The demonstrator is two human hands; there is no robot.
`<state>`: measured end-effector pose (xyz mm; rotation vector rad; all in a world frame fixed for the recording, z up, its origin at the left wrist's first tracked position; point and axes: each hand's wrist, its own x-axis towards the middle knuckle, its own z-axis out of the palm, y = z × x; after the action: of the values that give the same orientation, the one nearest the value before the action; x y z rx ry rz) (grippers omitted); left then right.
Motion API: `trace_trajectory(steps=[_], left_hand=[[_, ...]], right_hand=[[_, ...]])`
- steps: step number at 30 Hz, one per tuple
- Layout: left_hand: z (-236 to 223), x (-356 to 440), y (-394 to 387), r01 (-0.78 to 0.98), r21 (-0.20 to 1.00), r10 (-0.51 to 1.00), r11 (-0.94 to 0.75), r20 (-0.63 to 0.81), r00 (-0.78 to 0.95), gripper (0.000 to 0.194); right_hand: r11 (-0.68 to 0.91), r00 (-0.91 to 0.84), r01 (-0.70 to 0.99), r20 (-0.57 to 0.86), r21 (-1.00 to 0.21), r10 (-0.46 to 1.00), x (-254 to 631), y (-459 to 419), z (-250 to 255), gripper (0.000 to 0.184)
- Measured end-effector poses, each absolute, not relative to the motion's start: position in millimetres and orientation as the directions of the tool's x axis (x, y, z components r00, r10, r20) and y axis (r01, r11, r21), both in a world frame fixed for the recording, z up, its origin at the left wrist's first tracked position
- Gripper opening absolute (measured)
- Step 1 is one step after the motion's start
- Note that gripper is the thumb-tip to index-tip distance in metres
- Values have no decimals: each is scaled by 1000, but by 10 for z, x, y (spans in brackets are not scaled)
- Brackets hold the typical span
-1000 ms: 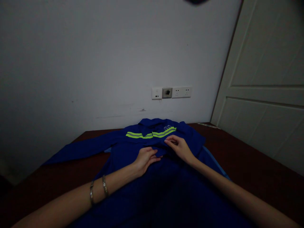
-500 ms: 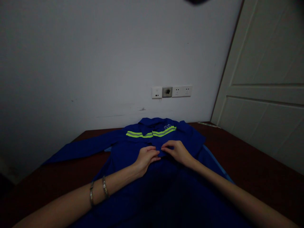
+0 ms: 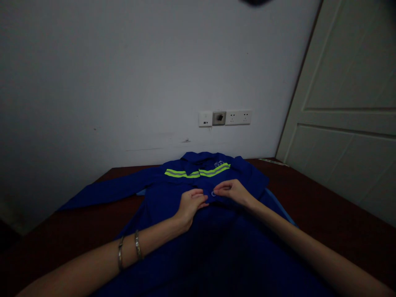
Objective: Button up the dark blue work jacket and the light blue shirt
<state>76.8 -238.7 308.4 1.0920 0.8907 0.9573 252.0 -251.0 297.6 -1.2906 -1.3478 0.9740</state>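
Dark-red bench [image 3: 324,214] fills the foreground, w/ a blue work jacket [image 3: 216,243] spread flat on it, front up, collar toward the wall. Left hand [image 3: 189,205] lies on the cloth near the centre front, fingers together and curled, pressing the fabric edge. Right hand [image 3: 232,192] just opposite, thumb & forefinger pinching the placket beside a small round button [image 3: 213,193]; the two hands nearly touching. Looks like fastening the front: best to keep the left side held taut, line up both edges, work the button w/o bunching the cloth. Beyond, yellow reflective stripes [image 3: 198,172] cross the chest. Further back: sockets [image 3: 225,118] on the pale wall [image 3: 123,82], door [image 3: 349,115] at right.
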Motion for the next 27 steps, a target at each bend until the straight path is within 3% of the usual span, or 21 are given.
trace_trajectory(steps=[10, 20, 27], left_hand=[[3020, 768, -2395, -146, 982, 938, 122, -66, 341, 24], [2994, 680, -2380, -65, 989, 853, -131, 146, 501, 24], [2971, 657, -2276, 52, 943, 843, -329, 269, 465, 11]], right_hand=[[70, 53, 263, 87, -962, 995, 2474, -2566, 3078, 21], [28, 59, 220, 42, -975, 997, 2469, -2572, 3073, 16], [34, 54, 203, 46, -979, 998, 2419, -2576, 3046, 18]])
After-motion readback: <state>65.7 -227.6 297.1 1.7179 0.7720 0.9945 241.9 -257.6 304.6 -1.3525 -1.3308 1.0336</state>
